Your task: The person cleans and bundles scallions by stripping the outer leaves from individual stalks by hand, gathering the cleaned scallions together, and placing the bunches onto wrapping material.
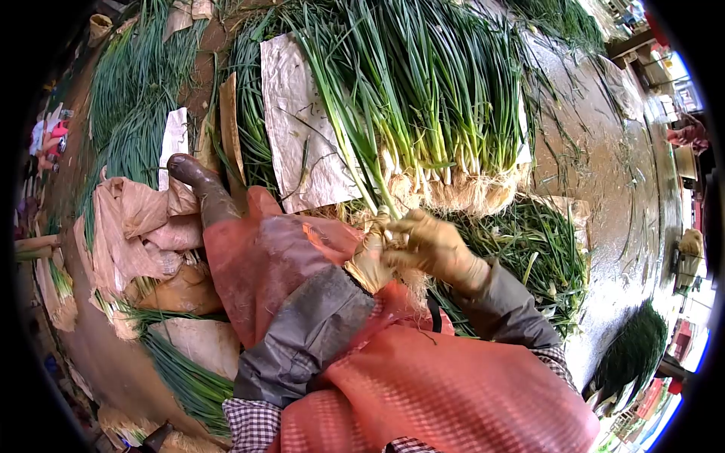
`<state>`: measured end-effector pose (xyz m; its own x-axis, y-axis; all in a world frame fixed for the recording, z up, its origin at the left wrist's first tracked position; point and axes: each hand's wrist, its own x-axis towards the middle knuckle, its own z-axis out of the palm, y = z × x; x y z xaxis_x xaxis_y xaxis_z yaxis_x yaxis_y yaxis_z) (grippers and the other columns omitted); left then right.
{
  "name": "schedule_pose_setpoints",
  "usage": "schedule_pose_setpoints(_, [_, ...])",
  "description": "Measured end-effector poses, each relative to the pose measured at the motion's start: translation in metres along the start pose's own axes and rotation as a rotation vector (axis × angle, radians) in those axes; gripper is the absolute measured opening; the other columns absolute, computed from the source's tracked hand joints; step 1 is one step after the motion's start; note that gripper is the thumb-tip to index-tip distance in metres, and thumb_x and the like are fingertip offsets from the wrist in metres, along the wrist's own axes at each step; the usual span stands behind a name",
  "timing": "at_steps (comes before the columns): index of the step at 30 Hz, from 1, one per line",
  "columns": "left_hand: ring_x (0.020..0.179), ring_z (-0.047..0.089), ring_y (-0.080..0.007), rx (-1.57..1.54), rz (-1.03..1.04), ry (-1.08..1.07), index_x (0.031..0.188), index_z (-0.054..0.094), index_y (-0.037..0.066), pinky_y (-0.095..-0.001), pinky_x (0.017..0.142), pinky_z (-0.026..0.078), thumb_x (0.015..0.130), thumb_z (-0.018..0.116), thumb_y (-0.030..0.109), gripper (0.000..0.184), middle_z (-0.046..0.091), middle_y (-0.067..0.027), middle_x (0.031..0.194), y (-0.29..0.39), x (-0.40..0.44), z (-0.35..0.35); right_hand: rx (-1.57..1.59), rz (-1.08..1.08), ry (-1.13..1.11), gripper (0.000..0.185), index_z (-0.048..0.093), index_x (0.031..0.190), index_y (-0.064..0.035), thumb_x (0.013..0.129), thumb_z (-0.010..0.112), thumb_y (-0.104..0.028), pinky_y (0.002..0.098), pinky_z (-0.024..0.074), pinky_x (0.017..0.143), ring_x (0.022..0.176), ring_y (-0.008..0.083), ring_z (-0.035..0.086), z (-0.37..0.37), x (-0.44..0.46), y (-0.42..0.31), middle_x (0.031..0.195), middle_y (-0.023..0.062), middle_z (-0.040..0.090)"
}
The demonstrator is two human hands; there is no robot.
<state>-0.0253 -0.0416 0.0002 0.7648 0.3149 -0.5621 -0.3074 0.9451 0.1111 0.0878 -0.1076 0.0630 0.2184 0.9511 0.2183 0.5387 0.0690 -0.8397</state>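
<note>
Both hands wear yellowish gloves and meet over the lap, on the red apron [468, 377]. My left hand [370, 257] is closed around the lower stems of a few green onions [355, 162], whose leaves point up and to the left. My right hand [434, 245] touches the same stems near their white ends, its fingers bent; what it grips there is too small to tell. Pale roots [411, 285] hang below the hands. Just beyond them lies a wide row of green onions [445, 90], with roots toward me.
Loose leaves [529, 264] are piled at the right. A whitish sack [302, 128] lies left of the row. More onion bundles [140, 113] are at the upper left, with pinkish sacks [128, 219] below. A dark green bundle [630, 347] stands at the lower right on wet ground [630, 219].
</note>
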Motion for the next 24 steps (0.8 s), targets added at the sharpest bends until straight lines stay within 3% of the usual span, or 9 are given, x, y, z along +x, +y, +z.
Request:
schedule_pose_setpoints(1, [0.085,0.063,-0.0215,0.409,-0.364,-0.021,0.103,0.056,0.001,-0.0321,0.07,0.055,0.098,0.041,0.027,0.03,0.063,-0.0121,0.092,0.03,0.008,-0.011,-0.036,-0.02,-0.083,0.019,0.065,0.098,-0.0055,0.08,0.069,-0.011,0.0273,0.0503,0.058,0.072,0.019,0.062,0.006,-0.017,0.003,0.089,0.0087,0.062])
schedule_pose_setpoints(2, [0.086,0.063,-0.0213,0.342,-0.397,-0.082,0.101,0.056,-0.002,-0.0281,0.073,0.054,0.097,0.042,0.014,0.021,0.062,-0.0159,0.1,0.031,0.012,-0.016,-0.058,0.049,-0.212,0.018,0.065,0.098,-0.0055,0.081,0.068,-0.012,0.0273,0.0505,0.059,0.072,0.0186,0.061,0.007,-0.035,0.01,0.087,0.0083,0.062])
schedule_pose_setpoints(4, [0.091,0.062,-0.0222,0.32,-0.13,-0.045,0.106,0.056,-0.004,-0.0263,0.076,0.053,0.094,0.043,0.004,0.019,0.06,-0.0177,0.107,0.038,-0.002,0.0,-0.082,0.292,-0.464,0.016,0.065,0.096,-0.0055,0.083,0.066,-0.015,0.0273,0.0508,0.059,0.07,0.0179,0.061,-0.01,-0.072,0.029,0.084,0.0074,0.062])
schedule_pose_setpoints(7, [0.103,0.059,-0.0247,0.228,-0.071,-0.111,0.129,0.046,0.0,-0.0343,0.085,0.054,0.094,0.045,0.005,0.035,0.057,-0.0141,0.118,0.064,-0.025,0.012,-0.312,0.615,-0.697,0.016,0.065,0.093,-0.0055,0.086,0.062,-0.02,0.0272,0.0513,0.06,0.068,0.0169,0.06,-0.048,-0.102,0.084,0.08,0.0062,0.063])
schedule_pose_setpoints(9, [0.105,0.059,-0.0242,0.191,-0.111,-0.096,0.131,0.046,0.005,-0.0398,0.085,0.055,0.095,0.047,0.012,0.037,0.057,-0.0109,0.118,0.061,-0.028,0.007,-0.38,0.592,-0.38,0.019,0.065,0.091,-0.0055,0.088,0.06,-0.023,0.0272,0.0517,0.061,0.067,0.0162,0.06,-0.045,-0.063,0.117,0.078,0.0054,0.063])
schedule_pose_setpoints(14, [0.064,0.053,-0.0051,0.355,-0.173,0.091,0.124,0.054,0.007,-0.0187,0.05,0.045,0.093,0.053,0.012,0.032,0.063,0.0018,0.096,0.051,-0.026,0.004,-0.639,0.317,0.177,0.024,0.066,0.084,-0.005,0.085,0.064,-0.029,0.0291,0.0504,0.061,0.065,0.0178,0.06,0.022,0.081,0.221,0.072,0.0073,0.062])
schedule_pose_setpoints(16, [0.058,0.052,-0.0071,0.41,-0.037,0.223,0.117,0.058,0.006,-0.0226,0.044,0.043,0.089,0.057,0.004,0.028,0.059,0.0007,0.08,0.051,-0.024,0.008,-0.484,0.479,-0.002,0.023,0.065,0.086,-0.0017,0.085,0.063,-0.025,0.0288,0.0505,0.059,0.063,0.0163,0.059,0.019,0.106,0.211,0.074,0.0068,0.062])
schedule_pose_setpoints(19, [0.056,0.051,-0.0078,0.491,0.219,0.183,0.115,0.057,0.005,-0.0239,0.043,0.043,0.086,0.058,-0.002,0.03,0.059,-0.0018,0.084,0.042,-0.005,-0.009,0.357,0.89,-0.102,0.021,0.055,0.096,-0.0014,0.094,0.052,-0.022,0.0294,0.047,0.051,0.054,0.0115,0.047,-0.002,0.091,0.12,0.07,0.0051,0.054])
schedule_pose_setpoints(24, [0.091,0.061,-0.0179,0.525,0.117,0.082,0.112,0.052,-0.002,-0.0276,0.077,0.053,0.083,0.058,-0.007,0.031,0.061,-0.0099,0.101,0.034,-0.004,-0.007,0.604,0.825,-0.18,0.028,0.061,0.095,-0.0023,0.093,0.056,-0.03,0.0217,0.0391,0.051,0.056,0.0069,0.046,0.001,0.052,0.045,0.067,0.0006,0.054])
